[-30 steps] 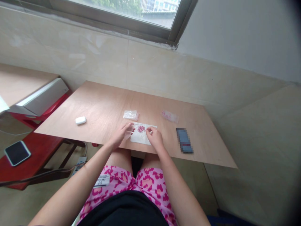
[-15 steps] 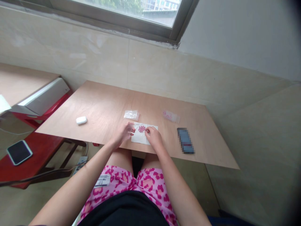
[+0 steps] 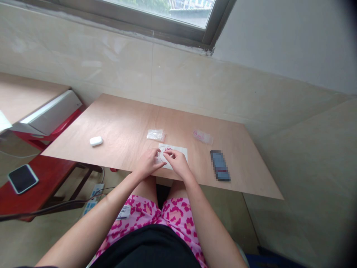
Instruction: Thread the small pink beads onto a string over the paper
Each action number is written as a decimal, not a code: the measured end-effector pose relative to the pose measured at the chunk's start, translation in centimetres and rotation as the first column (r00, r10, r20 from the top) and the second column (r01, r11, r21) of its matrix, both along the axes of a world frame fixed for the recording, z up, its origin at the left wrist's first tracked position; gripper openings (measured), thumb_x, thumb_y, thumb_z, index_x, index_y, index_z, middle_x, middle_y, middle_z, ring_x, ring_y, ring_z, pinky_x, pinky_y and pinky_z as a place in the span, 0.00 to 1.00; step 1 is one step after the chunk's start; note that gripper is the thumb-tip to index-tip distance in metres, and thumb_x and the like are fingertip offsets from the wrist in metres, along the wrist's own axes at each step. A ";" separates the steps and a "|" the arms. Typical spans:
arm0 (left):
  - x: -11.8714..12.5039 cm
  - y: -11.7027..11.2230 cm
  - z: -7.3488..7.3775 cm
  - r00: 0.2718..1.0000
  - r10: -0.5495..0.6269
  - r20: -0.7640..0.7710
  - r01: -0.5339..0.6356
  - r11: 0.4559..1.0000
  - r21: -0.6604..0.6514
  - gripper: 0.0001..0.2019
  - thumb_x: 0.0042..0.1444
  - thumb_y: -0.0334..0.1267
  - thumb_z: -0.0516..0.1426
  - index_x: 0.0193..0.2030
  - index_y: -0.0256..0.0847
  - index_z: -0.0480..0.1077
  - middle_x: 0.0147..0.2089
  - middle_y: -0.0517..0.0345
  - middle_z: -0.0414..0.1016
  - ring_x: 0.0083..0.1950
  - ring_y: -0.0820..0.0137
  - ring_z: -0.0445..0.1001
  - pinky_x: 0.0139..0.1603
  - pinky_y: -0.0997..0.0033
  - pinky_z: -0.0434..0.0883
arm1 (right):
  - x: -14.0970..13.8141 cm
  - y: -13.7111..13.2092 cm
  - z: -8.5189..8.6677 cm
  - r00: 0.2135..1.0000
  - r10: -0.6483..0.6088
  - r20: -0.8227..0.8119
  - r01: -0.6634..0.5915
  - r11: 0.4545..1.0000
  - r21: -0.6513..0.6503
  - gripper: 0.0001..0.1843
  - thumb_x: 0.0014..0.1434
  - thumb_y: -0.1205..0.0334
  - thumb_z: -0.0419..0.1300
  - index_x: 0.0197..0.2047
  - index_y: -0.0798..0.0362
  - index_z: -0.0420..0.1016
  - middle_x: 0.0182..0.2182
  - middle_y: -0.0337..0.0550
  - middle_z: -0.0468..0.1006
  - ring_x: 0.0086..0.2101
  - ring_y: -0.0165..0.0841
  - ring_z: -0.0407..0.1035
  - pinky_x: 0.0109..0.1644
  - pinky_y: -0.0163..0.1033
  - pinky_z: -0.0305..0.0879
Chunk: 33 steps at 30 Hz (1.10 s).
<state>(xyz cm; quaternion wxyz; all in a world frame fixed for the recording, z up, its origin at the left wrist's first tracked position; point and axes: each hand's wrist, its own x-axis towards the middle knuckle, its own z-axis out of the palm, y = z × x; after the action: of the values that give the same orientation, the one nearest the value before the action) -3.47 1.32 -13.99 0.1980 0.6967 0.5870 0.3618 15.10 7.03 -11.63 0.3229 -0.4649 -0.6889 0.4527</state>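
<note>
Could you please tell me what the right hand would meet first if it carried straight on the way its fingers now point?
It would most likely meet the left hand first, at its fingertips, just above the white paper. The right hand points up and to the left, though depth is unclear, so it might pass slightly over them.

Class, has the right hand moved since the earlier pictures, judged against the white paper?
Yes, the right hand has moved left across the white paper, toward the left hand.
</note>
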 end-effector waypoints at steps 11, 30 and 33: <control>0.0 -0.1 0.2 1.000 0.000 0.024 0.000 1.000 -0.019 0.26 0.56 0.49 0.68 0.56 0.43 0.67 0.49 0.49 0.77 0.48 0.54 0.77 0.49 0.55 0.73 | 0.5 0.7 -2.4 0.873 -0.161 0.460 0.057 0.971 0.232 0.05 0.62 0.65 0.62 0.39 0.51 0.80 0.41 0.46 0.83 0.42 0.38 0.76 0.48 0.38 0.69; -0.1 0.1 0.1 1.000 0.002 -0.002 -0.002 0.999 -0.038 0.27 0.54 0.49 0.69 0.55 0.42 0.68 0.45 0.50 0.76 0.46 0.54 0.77 0.48 0.54 0.73 | 1.5 0.7 -0.9 0.959 -0.151 0.239 0.112 0.979 0.168 0.10 0.63 0.60 0.59 0.41 0.51 0.83 0.39 0.44 0.85 0.34 0.36 0.76 0.42 0.39 0.70; 0.0 0.0 0.2 1.000 0.002 -0.017 -0.003 0.999 -0.046 0.26 0.54 0.48 0.69 0.55 0.43 0.68 0.45 0.50 0.77 0.47 0.53 0.77 0.48 0.53 0.73 | 2.5 1.8 -2.1 0.910 -0.224 0.350 0.140 0.958 0.249 0.10 0.62 0.66 0.59 0.42 0.51 0.82 0.41 0.46 0.84 0.40 0.39 0.76 0.49 0.40 0.70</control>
<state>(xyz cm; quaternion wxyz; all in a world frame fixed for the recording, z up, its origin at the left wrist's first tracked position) -3.52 1.33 -13.78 0.2085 0.6942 0.5978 0.3425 17.55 8.86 -13.70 0.2758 -0.5669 -0.7366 0.2449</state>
